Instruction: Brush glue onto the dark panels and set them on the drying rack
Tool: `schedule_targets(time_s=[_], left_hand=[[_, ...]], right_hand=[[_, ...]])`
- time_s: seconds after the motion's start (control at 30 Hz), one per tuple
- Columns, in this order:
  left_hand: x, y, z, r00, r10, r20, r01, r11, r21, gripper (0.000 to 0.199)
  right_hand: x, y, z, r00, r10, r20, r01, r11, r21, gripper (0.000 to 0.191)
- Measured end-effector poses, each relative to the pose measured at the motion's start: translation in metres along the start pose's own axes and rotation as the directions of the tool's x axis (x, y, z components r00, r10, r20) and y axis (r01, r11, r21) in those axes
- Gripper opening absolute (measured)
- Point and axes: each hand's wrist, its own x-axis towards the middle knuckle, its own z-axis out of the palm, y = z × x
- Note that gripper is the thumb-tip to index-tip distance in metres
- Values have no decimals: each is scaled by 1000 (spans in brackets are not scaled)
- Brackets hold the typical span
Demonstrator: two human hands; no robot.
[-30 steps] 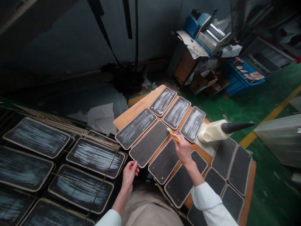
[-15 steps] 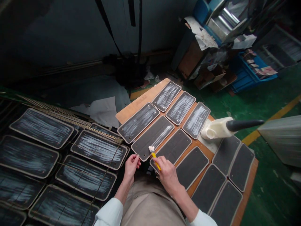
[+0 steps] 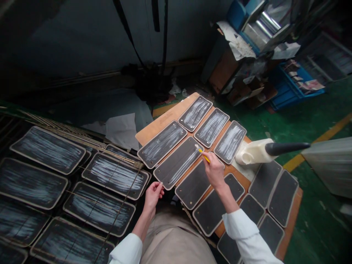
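Observation:
My right hand (image 3: 215, 169) grips a small brush (image 3: 202, 154) with a yellow handle. Its whitish bristles rest near the far right end of a dark panel (image 3: 176, 161) with rounded corners and a pale border. White streaks run along that panel's right side; the rest of it is dark. At the near corner of the same panel, my left hand (image 3: 154, 193) pinches the edge between thumb and fingers. Several neighbouring panels, like the streaked panel (image 3: 162, 143) to the left, carry white smears, while the plain panel (image 3: 192, 185) to the right shows none.
The panels lie on a brown board (image 3: 162, 117). A cream-coloured bottle (image 3: 254, 151) with a dark spout stands at its right. To the left, a wire rack (image 3: 132, 161) holds several streaked panels. Farther off are a blue crate (image 3: 291, 88) and a green floor (image 3: 302, 121).
My right hand has moved the brush up and right along the panel, from its near end to its far end. My left hand has stayed at the near corner.

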Motion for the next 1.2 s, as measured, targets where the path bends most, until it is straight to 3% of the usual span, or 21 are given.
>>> schedule_targets(time_s=[0.1, 0.17, 0.33, 0.43, 0.5, 0.57, 0.67, 0.8, 0.93, 1.07, 1.2], left_hand=[[1, -1, -1, 1000, 2, -4, -2, 1000, 13, 38], [2, -1, -1, 1000, 3, -5, -3, 1000, 23, 37], [3, -1, -3, 1000, 14, -2, -14, 999, 36, 34], [3, 1, -4, 1000, 9, -4, -9, 999, 44, 34], [3, 1, -4, 1000, 10, 1, -10, 999, 45, 34], [3, 0, -4, 1000, 10, 8, -11, 999, 42, 34], [4, -2, -4, 1000, -10, 2, 10, 999, 35, 35], [5, -5, -4, 999, -35, -11, 35, 999, 32, 36], [5, -2, -4, 1000, -22, -6, 22, 999, 37, 34], [5, 2, -3, 1000, -19, -13, 20, 999, 37, 33], [5, 2, -4, 1000, -13, -14, 13, 999, 44, 32]], right_hand=[[10, 4, 10, 1000, 1, -7, -1, 996, -87, 28], [2, -3, 17, 999, -13, 38, 17, 994, -107, 28], [-60, -54, 32, 958, -113, 265, 108, 994, 31, 27], [-98, -88, 34, 906, -172, 388, 103, 976, 193, 26], [-108, -100, 32, 885, -200, 420, 66, 948, 313, 24], [-100, -99, 28, 898, -189, 397, 21, 920, 392, 23], [-62, -73, 21, 964, -82, 251, -20, 926, 378, 23], [2, -24, 17, 999, 4, 32, -10, 986, 167, 25], [28, -7, 28, 999, -37, 2, 37, 999, 6, 26], [-7, -37, 47, 980, -117, 161, 113, 993, 32, 26], [-71, -86, 50, 904, -202, 378, 124, 967, 222, 25]])
